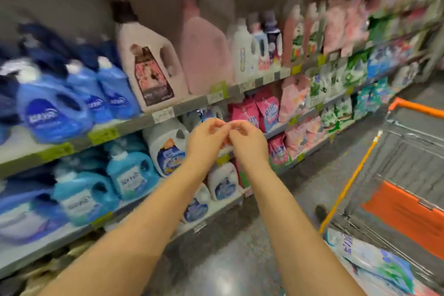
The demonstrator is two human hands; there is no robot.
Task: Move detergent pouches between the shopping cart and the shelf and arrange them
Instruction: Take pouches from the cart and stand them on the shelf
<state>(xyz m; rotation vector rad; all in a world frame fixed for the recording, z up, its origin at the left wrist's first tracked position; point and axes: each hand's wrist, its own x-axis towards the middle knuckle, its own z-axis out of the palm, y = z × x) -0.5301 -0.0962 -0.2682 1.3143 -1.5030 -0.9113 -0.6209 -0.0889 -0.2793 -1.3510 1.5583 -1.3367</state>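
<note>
Left hand (206, 138) and right hand (248, 142) curl fingertip to fingertip, holding nothing I can see, while a pouch (374, 264) lies in the cart (418, 108), probably floppy and heavy, so grab the top seam, other hand underneath.

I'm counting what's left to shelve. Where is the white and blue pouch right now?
The pouch lies at the head view's lower right, in the shopping cart's near end, below the orange flap.
</note>
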